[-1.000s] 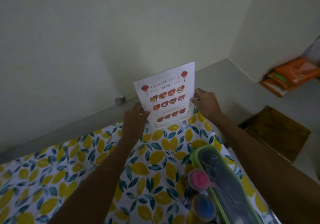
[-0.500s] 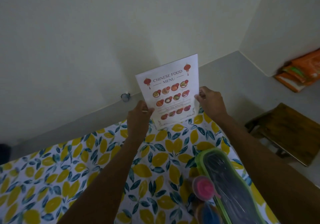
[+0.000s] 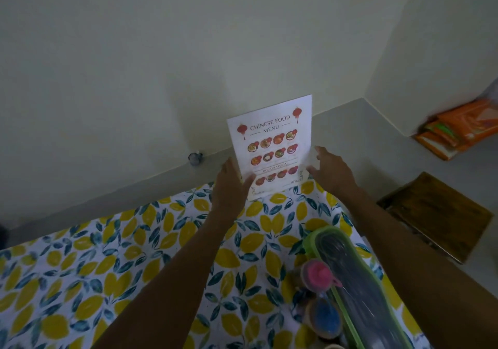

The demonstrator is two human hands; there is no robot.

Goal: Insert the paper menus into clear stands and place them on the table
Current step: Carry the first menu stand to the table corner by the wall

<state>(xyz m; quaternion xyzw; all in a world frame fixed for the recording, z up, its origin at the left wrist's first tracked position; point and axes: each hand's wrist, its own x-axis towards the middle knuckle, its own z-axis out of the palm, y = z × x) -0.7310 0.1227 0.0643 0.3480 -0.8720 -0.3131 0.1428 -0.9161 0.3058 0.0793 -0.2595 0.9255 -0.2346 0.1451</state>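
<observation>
The menu (image 3: 272, 146), seemingly already in its clear stand, stands upright at the tabletop's (image 3: 134, 262) twelve-o'clock edge. The left hand (image 3: 231, 184) touches its lower corner, grip loose; the right hand (image 3: 332, 172) hovers wide, apart. This placement looks nearly finished.

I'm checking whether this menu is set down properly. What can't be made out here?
- Clear stand: not discernible around the menu in the dim head view.
- Menu's lower left corner: covered by the left hand.
- Dish names: too small.
- Right hand contact: unclear.
</observation>
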